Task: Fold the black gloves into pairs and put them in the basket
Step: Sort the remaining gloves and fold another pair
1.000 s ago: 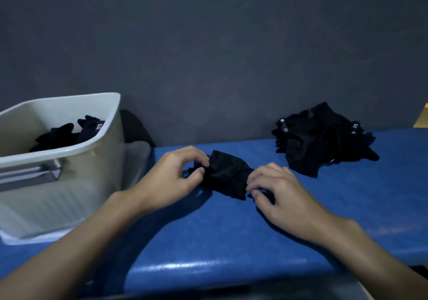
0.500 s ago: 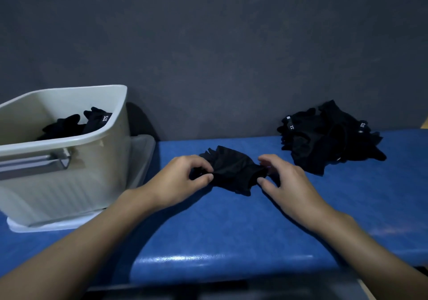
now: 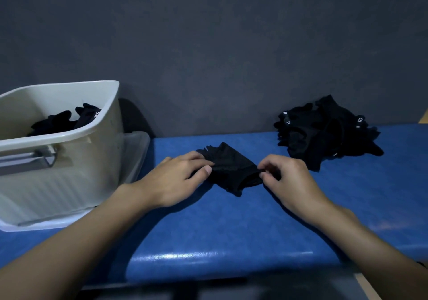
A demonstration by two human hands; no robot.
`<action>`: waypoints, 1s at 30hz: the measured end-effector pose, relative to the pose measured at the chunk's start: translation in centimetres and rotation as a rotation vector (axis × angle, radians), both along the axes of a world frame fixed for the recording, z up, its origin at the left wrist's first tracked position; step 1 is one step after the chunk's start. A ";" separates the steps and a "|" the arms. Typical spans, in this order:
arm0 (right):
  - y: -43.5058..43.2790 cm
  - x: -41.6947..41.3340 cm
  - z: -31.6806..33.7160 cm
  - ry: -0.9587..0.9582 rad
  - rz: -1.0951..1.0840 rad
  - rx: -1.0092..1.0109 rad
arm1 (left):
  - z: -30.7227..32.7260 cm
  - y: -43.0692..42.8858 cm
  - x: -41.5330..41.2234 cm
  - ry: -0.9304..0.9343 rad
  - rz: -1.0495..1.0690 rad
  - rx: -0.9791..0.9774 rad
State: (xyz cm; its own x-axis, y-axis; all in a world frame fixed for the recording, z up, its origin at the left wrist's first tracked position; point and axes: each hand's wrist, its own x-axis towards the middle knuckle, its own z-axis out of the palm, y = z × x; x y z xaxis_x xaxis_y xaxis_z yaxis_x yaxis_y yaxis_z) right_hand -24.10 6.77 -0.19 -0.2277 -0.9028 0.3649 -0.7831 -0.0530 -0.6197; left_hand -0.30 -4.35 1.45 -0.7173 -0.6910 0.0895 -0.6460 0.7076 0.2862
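Observation:
A pair of black gloves [image 3: 231, 170] lies on the blue padded table [image 3: 231, 230] between my hands. My left hand [image 3: 176, 179] pinches the finger end of the pair. My right hand [image 3: 289, 179] pinches the cuff end with thumb and fingertips. A heap of loose black gloves [image 3: 324, 132] rests at the back right against the wall. At the left stands the cream plastic basket [image 3: 88, 160], with several black gloves [image 3: 67, 121] inside it.
The basket sits on a pale lid or tray [image 3: 136, 151] that juts out to its right. A dark grey wall [image 3: 208, 56] closes the back of the table. The table's rounded front edge [image 3: 220, 260] runs below my forearms.
The glove pair has spread out flatter on the table. My right hand shifted from lying on the cuff to pinching its edge; my left hand slid to the finger end.

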 end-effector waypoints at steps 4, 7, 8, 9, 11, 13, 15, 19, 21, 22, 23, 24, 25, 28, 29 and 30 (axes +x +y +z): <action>0.9 -0.8 0.0 0.067 0.029 0.012 | -0.2 0.1 -0.2 -0.116 -0.004 -0.056; 1.0 -1.0 -0.4 0.069 0.065 0.020 | -0.2 0.2 -0.5 -0.095 0.016 -0.043; 1.0 -1.0 -0.6 0.089 0.076 -0.002 | -0.2 0.3 -0.7 -0.072 0.019 -0.040; 1.1 -0.9 -0.7 0.119 0.086 -0.031 | -0.3 0.4 -0.8 -0.055 0.020 -0.041; 1.3 -0.7 -0.6 0.173 0.118 -0.087 | -0.6 0.5 -0.8 -0.037 0.017 -0.039; 1.4 0.0 -0.2 0.207 0.154 -0.133 | -0.9 0.4 -0.7 -0.026 0.015 -0.036; 1.4 0.9 -0.1 0.220 0.173 -0.165 | -1.0 0.3 -0.8 -0.048 0.011 -0.041; 0.8 1.8 -0.8 0.312 0.164 -0.116 | -1.2 0.4 -0.9 -0.092 -0.002 -0.059; 0.7 1.9 -1.0 0.343 0.148 -0.110 | -1.3 0.3 -0.8 -0.098 -0.002 -0.060; 0.6 2.0 -1.0 0.351 0.139 -0.114 | -1.3 0.3 -0.8 -0.103 -0.002 -0.061; 0.5 2.1 -1.0 0.357 0.132 -0.116 | -1.2 0.3 -0.8 -0.108 -0.003 -0.062; 0.5 2.2 -1.1 0.361 0.129 -0.118 | -1.2 0.3 -0.8 -0.113 -0.005 -0.062; 0.4 2.2 -1.1 0.367 0.127 -0.124 | -1.2 0.4 -0.8 -0.118 -0.008 -0.061; 0.3 2.3 -1.1 0.365 0.124 -0.125 | -1.0 0.4 -0.8 -0.129 -0.006 -0.031; 0.4 2.3 -1.1 0.353 0.135 -0.118 | -1.0 0.3 -0.8 -0.130 -0.001 -0.005; 0.5 2.3 -1.1 0.342 0.158 -0.118 | -0.9 0.4 -0.8 -0.132 0.006 0.025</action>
